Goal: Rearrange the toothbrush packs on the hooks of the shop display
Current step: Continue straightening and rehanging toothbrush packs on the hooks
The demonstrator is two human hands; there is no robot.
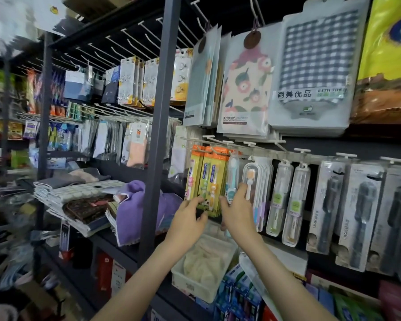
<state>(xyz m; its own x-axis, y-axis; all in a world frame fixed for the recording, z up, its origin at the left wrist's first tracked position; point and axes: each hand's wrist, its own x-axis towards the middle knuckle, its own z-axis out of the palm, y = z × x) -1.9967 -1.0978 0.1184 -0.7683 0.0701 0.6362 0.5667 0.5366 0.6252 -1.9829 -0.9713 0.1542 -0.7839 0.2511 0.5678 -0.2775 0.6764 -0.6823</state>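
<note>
Head view, looking up at dark shop display, with white hook row across lower part. Hanging from this row, left to right: yellow toothbrush packs, one clear blue-brush pack, clear cases with small brush inside, green-label tubes, dark boxed brushes. Hanging with long axis about vertical, brush heads up toward hooks, handles down; slightly slanted to the eye, perhaps only from wide lens.

Seems to be the sorting step at left end of row, at the border between yellow toothbrush packs and blue-brush pack.

Left hand gripping bottom edge of yellow toothbrush packs, curled over the front, thumb underneath. Right hand holding lower part of blue-brush pack, fingers wrapped round its right side, thumb on its left side. Top of this pack close under a hook; cannot tell whether threaded on it or free.

Next move, as a judgement: either slide blue-brush pack outward along its hook to free it, or guide its hanging hole onto the hook tip. Calls for keeping the pack upright, and for steadying yellow toothbrush packs against swinging or slipping off.
</note>
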